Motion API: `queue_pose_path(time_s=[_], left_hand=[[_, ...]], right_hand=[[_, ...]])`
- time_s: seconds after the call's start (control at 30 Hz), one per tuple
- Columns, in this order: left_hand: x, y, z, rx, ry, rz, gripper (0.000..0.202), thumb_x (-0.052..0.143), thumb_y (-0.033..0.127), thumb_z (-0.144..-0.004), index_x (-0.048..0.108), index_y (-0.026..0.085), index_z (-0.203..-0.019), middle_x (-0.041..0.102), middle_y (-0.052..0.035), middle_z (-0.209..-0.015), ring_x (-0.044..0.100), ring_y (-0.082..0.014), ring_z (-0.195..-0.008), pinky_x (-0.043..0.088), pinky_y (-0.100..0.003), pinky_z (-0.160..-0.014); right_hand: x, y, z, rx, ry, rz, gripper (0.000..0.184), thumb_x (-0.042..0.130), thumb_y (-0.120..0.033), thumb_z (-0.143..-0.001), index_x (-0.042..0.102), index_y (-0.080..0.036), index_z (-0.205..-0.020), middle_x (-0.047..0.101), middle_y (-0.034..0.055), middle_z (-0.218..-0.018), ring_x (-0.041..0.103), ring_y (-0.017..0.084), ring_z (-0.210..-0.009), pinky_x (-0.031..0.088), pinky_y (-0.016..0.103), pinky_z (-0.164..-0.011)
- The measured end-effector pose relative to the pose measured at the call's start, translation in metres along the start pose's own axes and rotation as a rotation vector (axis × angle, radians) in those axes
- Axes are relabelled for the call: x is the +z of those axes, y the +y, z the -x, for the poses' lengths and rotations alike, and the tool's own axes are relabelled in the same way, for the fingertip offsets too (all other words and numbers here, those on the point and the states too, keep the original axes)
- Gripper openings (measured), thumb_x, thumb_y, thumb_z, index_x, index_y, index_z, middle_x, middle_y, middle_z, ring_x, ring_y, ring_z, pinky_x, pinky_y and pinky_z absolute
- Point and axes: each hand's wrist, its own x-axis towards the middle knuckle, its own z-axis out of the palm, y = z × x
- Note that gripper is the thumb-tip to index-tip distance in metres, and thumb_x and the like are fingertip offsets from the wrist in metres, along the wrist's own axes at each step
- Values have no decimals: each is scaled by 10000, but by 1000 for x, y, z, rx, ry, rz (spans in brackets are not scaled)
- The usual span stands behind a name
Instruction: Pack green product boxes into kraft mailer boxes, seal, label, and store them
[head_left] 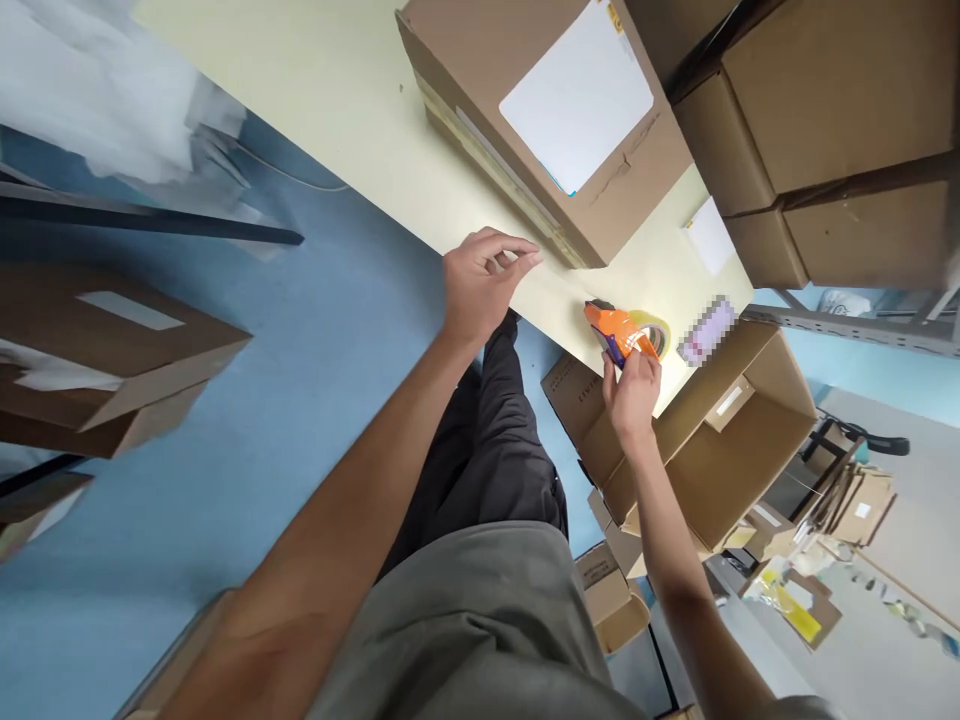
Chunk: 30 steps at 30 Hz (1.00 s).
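My right hand is closed round the handle of an orange tape dispenser with a roll of clear tape, resting near the corner of the pale table. My left hand hovers over the table's edge with fingers curled toward the thumb, holding nothing I can make out. Just beyond it lies a large closed cardboard box with a white label on top and tape along its seam.
Stacked cardboard boxes stand at the table's far right. A small white paper lies near them. An open empty box sits on the floor below the table corner, with smaller boxes and scraps around. More boxes lie on the blue floor at left.
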Motion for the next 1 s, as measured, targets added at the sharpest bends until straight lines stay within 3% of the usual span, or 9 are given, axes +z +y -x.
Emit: queue_pose_path(time_s=[0.27, 0.6, 0.8, 0.87, 0.93, 1.0], left_hand=[[18, -13, -7, 60, 213, -8, 415, 775, 721, -1055, 868, 317, -1031, 799, -35, -1031, 703, -204, -928, 631, -397, -879], [35, -21, -15, -2, 250, 29, 323, 796, 648, -1050, 865, 333, -1028, 795, -36, -1033, 706, -210, -924, 613, -398, -834], [47, -29, -9, -52, 234, -8, 367, 689, 650, -1115, 830, 317, -1179, 827, -54, -1175, 755, -234, -1071, 599, -394, -839], [50, -32, -11, -80, 297, 2, 427, 724, 685, -1089, 790, 322, -1304, 826, -54, -1226, 761, -230, -1072, 604, -407, -864], [49, -33, -17, -107, 431, 29, 556, 795, 696, -1046, 714, 315, -1442, 816, -65, -1301, 759, -219, -1069, 612, -419, -888], [45, -29, -23, -145, 572, 36, 591, 805, 697, -1046, 688, 254, -1420, 821, -82, -1283, 755, -193, -1007, 627, -418, -875]], right_hand=[[18, -19, -9, 81, 24, -61, 307, 506, -451, -1206, 657, -225, -1064, 768, 161, -932, 754, 367, -999, 591, 675, -1125], [35, -26, -8, 153, -9, -33, 280, 512, -393, -1195, 684, -173, -1177, 808, 227, -1063, 786, 381, -1101, 575, 662, -1180], [38, -30, -8, 177, 25, -107, 269, 512, -390, -1179, 685, -185, -1163, 803, 226, -1033, 778, 400, -1092, 566, 698, -1171], [37, -32, -7, 173, 26, -100, 254, 516, -392, -1178, 677, -201, -1129, 797, 205, -1004, 778, 385, -1049, 567, 684, -1176], [36, -33, -5, 162, 24, -72, 255, 513, -395, -1183, 667, -212, -1093, 786, 176, -955, 775, 362, -984, 574, 658, -1173], [35, -35, -3, 153, 26, -38, 267, 502, -394, -1192, 661, -214, -1078, 773, 153, -912, 771, 343, -933, 585, 631, -1161]])
